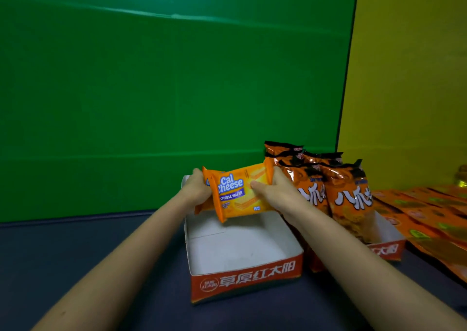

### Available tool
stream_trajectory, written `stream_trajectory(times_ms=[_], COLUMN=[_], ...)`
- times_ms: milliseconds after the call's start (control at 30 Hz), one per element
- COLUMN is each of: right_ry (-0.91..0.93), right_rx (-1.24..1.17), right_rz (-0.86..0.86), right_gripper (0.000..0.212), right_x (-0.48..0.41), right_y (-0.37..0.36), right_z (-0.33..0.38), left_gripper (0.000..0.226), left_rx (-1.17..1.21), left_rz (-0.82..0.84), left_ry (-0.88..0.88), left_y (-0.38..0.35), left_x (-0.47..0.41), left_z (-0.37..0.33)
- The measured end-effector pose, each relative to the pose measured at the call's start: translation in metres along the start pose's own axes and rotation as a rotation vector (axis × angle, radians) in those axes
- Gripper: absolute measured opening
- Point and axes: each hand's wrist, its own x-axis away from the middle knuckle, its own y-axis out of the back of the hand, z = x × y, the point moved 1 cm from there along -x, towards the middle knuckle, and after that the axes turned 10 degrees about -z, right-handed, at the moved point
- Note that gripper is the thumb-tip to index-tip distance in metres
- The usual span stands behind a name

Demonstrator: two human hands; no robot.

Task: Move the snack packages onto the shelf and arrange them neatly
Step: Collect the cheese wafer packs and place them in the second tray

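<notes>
Both hands are on one packet: orange foil cheese wafer packet (240, 194), blue "Cal Cheese" print facing the camera; left hand (199, 189) is curled round its left end; right hand (275, 191) pinches the right end, thumb flat on the front face, fingers behind; neither hand is slack, both grip firmly.

Packet is in the air, tilted, lower left corner lowest; it sits over the far half of a shallow cardboard tray with white inside and red-orange printed front wall (245, 280); can't tell if that corner touches the tray floor. A second orange edge shows behind the packet by the left hand; can't tell if it's another packet.

Tray sits on a dark blue-grey surface (113, 254); both forearms reach in from the bottom corners, the right one crossing in front of the neighbouring tray.

Just right of it, touching or nearly so: a second red-orange cardboard tray (386, 249) holding upright orange-and-black snack bags with white characters (351, 199); bags are packed in rows, tops sealed, leaning slightly.

Further right, flat orange pouches (429, 219) lie overlapped on the surface, running out of frame.

Right edge, behind the pouches: a yellowish glossy object (462, 176), too blurred to identify.

Background: green backdrop (151, 77) with horizontal creases; yellow panel (409, 77) to its right, meeting it at a dark vertical seam.
</notes>
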Motion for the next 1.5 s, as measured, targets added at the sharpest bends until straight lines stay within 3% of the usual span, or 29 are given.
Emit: stream_trajectory(times_ms=[133, 300, 533, 800, 1067, 1200, 1500], right_ry=[-0.080, -0.036, 0.317, 0.505, 0.758, 0.801, 1.021], right_rx=[0.013, 0.020, 0.459, 0.665, 1.031, 0.915, 0.624], right_rz=[0.088, 0.177, 0.075, 0.125, 0.025, 0.057, 0.379], right_gripper=[0.045, 0.050, 0.038, 0.036, 0.041, 0.043, 0.032], right_x=[-0.012, -0.017, -0.018, -0.026, -0.031, -0.023, 0.040], right_y=[-0.009, -0.018, -0.020, -0.029, -0.042, -0.046, -0.102], right_z=[-0.004, -0.007, -0.001, 0.011, 0.006, 0.021, 0.082], left_gripper=[0.033, 0.031, 0.029, 0.026, 0.025, 0.029, 0.033], left_rx=[-0.231, -0.434, -0.498, -0.494, -0.432, -0.560, -0.713], left_rz=[-0.043, -0.084, -0.045, -0.211, -0.449, -0.404, -0.449], left_ry=[-0.146, -0.223, -0.322, -0.360, -0.338, -0.307, -0.118], left_y=[0.012, 0.028, 0.040, 0.042, 0.058, 0.075, 0.145], left_x=[-0.003, -0.011, -0.019, -0.019, -0.001, 0.018, 0.091], left_z=[-0.003, 0.001, 0.005, 0.014, 0.032, 0.046, 0.108])
